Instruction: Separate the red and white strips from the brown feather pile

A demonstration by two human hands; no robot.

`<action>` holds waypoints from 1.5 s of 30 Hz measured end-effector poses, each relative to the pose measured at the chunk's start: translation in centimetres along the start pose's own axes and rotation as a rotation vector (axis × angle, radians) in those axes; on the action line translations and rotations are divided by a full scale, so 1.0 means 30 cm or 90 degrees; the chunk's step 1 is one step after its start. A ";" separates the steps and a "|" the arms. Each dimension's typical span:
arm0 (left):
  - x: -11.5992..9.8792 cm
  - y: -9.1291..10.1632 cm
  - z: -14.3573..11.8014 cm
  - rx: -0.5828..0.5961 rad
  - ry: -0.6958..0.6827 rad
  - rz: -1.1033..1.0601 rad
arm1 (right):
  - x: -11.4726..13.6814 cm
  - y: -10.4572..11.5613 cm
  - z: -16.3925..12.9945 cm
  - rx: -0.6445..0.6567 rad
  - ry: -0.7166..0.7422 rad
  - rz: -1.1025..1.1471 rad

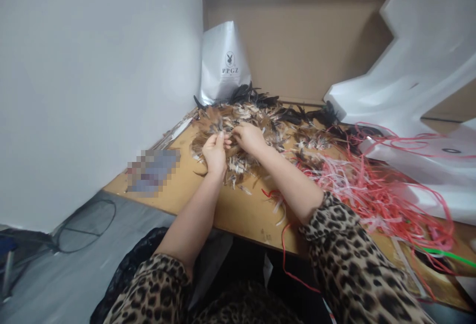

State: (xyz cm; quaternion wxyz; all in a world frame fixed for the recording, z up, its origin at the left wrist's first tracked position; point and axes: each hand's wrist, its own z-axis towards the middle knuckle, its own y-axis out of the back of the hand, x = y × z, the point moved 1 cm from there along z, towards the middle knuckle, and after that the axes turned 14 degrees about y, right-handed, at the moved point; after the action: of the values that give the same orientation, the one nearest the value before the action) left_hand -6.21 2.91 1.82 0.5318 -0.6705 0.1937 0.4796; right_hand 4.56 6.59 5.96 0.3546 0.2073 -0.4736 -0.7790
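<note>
A heap of brown, white and black feathers (pixel 260 118) lies on a wooden table (pixel 245 210). My left hand (pixel 214 154) is over the near left part of the heap, fingers closed on a small bunch of brown feathers. My right hand (pixel 248 138) meets it from the right, fingertips pinching the same bunch. Both forearms stretch out from leopard-print sleeves.
A tangle of red and pink strings (pixel 372 185) covers the table's right side. A white bag with a printed logo (pixel 223 64) stands at the back against a cardboard wall (pixel 305 36). White sheets (pixel 420 66) lie right, a white wall left, a wire ring (pixel 85 225) below.
</note>
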 end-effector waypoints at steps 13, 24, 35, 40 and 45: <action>0.008 -0.002 -0.006 0.020 0.028 -0.005 | -0.047 0.000 0.019 -0.031 -0.128 0.115; 0.034 -0.035 -0.067 0.201 0.210 -0.018 | -0.117 0.018 -0.236 -0.276 -0.447 0.939; 0.045 -0.045 -0.089 0.293 0.261 0.017 | -0.126 0.020 -0.294 -0.275 -0.454 1.039; 0.046 -0.050 -0.103 0.346 0.297 0.035 | -0.099 0.020 -0.287 -0.264 -0.413 1.032; 0.071 -0.049 -0.106 0.378 0.333 0.072 | -0.075 0.008 -0.281 -0.260 -0.389 1.036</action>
State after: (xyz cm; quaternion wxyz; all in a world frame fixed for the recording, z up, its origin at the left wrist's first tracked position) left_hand -2.71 1.12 0.70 0.6082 -0.5755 0.4892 0.2442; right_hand 11.69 3.22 2.22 0.6861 -0.4768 -0.3998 -0.3769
